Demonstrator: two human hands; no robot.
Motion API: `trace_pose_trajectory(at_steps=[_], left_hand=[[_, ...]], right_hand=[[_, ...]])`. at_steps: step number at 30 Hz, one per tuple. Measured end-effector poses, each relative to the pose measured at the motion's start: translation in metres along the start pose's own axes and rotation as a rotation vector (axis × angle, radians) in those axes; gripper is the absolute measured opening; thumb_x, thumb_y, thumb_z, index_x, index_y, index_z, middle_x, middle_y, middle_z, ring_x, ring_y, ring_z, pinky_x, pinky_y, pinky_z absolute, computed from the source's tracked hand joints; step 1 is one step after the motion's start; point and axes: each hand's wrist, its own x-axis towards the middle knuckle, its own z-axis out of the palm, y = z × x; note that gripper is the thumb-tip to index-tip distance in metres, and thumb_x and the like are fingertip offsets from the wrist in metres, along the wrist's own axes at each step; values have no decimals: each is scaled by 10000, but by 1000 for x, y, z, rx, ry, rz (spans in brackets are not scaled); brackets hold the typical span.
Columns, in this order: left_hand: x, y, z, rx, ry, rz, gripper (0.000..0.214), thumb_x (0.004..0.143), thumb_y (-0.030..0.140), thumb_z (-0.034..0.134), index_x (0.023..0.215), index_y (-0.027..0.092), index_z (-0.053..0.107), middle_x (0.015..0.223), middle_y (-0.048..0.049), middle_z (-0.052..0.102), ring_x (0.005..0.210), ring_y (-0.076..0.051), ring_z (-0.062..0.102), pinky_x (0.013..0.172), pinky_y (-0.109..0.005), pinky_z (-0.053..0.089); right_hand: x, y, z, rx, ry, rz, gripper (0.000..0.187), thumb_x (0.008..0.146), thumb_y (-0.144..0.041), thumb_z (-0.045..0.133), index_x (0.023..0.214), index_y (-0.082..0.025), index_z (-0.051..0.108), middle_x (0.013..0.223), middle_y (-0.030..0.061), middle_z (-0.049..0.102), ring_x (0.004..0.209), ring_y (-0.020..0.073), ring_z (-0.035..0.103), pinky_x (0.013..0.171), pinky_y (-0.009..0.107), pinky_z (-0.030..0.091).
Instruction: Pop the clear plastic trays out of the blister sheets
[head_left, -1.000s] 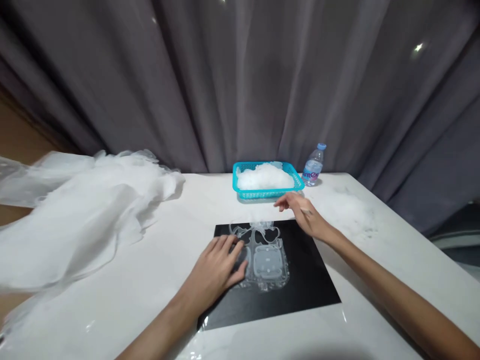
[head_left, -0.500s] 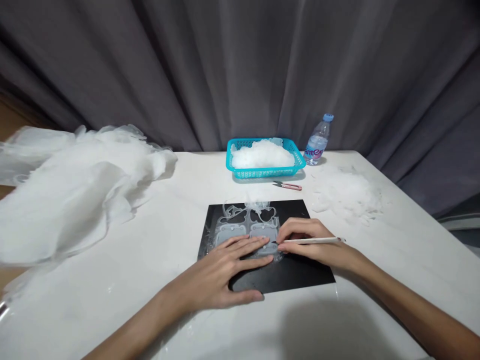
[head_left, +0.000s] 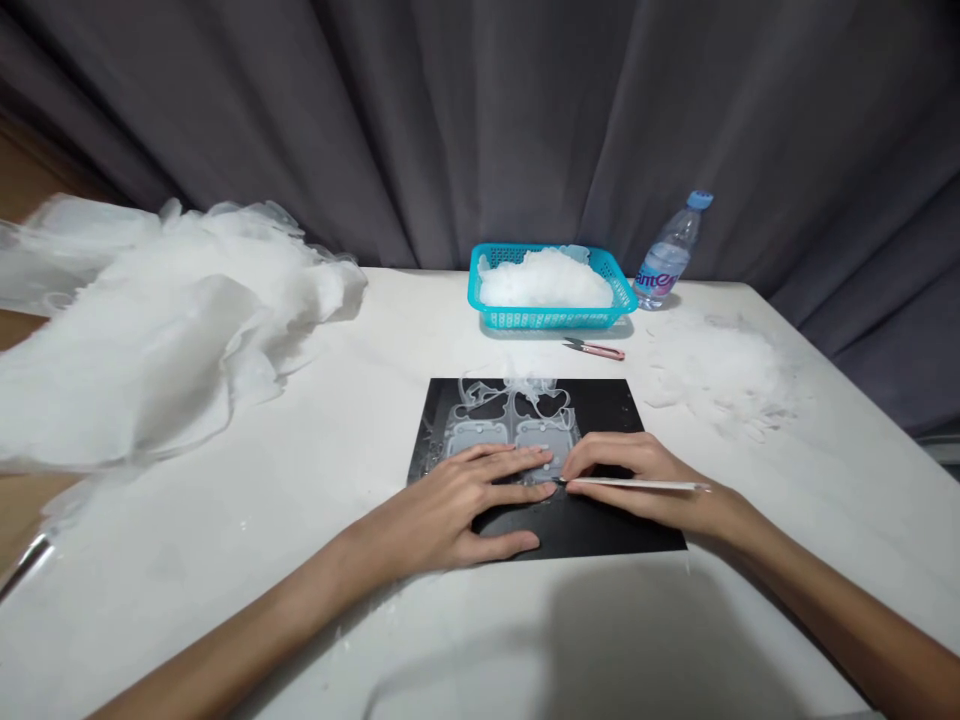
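Resting outspread left hand (head_left: 476, 503) on frosted, see-through sheet (head_left: 513, 428) with rounded square panels (head_left: 478, 434). Pinching slim white dark-tipped tool (head_left: 637, 485) in right hand (head_left: 637, 468).

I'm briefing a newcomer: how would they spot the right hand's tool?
On the white table lies a black mat. Over it, the right hand holds the tool by its dark-tipped end. Unlike the pink-handled snips beyond, it is slim and whitish.
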Motion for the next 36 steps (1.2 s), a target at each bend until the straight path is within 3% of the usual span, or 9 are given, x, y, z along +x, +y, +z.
trace_pose_trajectory(at_steps=[12,29,36], left_hand=[[2,2,-2,-70,-12,-40,577,980,625,629,1482,342,616,1686,-17,390,1529,-312,442,1289,-490,304],[1,-4,2,-60,9,-19,555,978,603,644,1472,349,626,1688,-6,385,1525,-298,450,1298,-466,295],[0,-5,4,-52,32,-4,539,973,597,656,1450,346,650,1679,-10,404,1517,-296,463,1296,-453,299]], right_hand=[[-2,12,9,-72,13,-121,119,1043,-239,624,1089,-222,733,1084,39,771,1019,178,726,949,314,548],[-1,10,11,-180,21,-190,147,1067,-209,565,1116,-207,704,1091,52,769,1007,180,728,922,318,561],[-2,6,16,-320,14,-219,173,1082,-204,520,1129,-191,687,1087,76,765,1004,196,715,890,326,550]])
